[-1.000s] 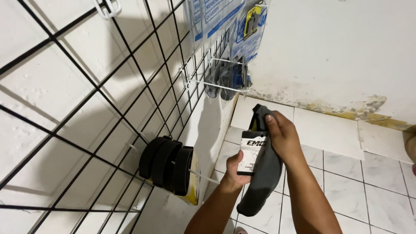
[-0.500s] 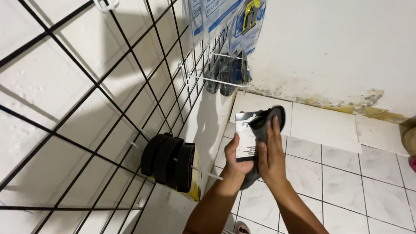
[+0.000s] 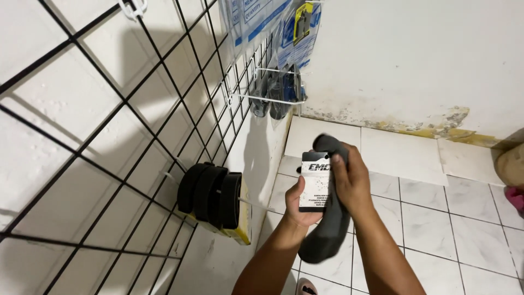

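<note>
One folded black inner tube (image 3: 327, 229) gripped by both hands
Left hand (image 3: 302, 201) is closed on its card label (image 3: 315, 187), right hand (image 3: 352, 183) wrapped around the rubber; three, maybe four, more tubes (image 3: 210, 192) are hung on one grid hook.

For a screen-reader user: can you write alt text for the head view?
Both hands, left hand and right hand, hold a folded dark rubber tube with a card label above a white tiled floor. A black wire grid at left carries black rubber rolls.

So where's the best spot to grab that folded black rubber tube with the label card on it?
Probably the upper half of the black rubber tube, at the label card, coming from both sides as the left hand and right hand do. The card stiffens it there; the lower end hangs free and looks floppy.
</note>
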